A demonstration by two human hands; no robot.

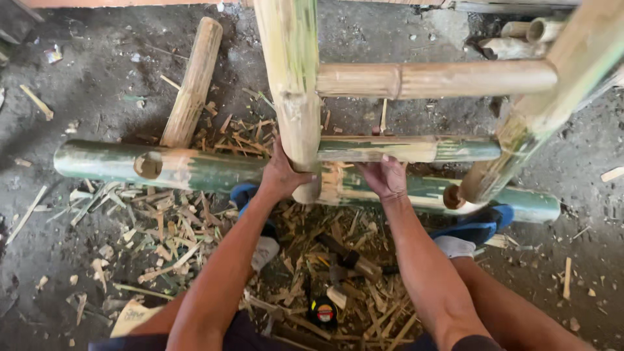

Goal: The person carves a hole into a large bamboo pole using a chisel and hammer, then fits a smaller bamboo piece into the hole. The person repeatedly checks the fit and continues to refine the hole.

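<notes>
1. In the head view, the left hand (281, 174) was seen at the centre of the frame, its fingers clenched around the foot of the upright bamboo post (292, 84), where that post met the long green bamboo pole (195, 168) lying across the floor (84, 84).
2. The right hand (385, 177) was placed just beside it, fingers pressed down on the same green pole beneath the lower crosspiece (409, 149); whether they were wrapped fully around could not be told.
3. A slip was judged possible: the pole is round and rests on loose shavings (162, 240), so it could roll, and the post could miss its hole and pinch the fingers.
4. Both feet in blue sandals (478, 229) lay against the pole and could be caught by it.
5. Counted: two hands, two uprights, two crosspieces, one green floor pole, one loose pale bamboo length (194, 81) at the upper left, one tape measure (323, 312) at the bottom centre, and one open hole (149, 165) in the pole.
</notes>
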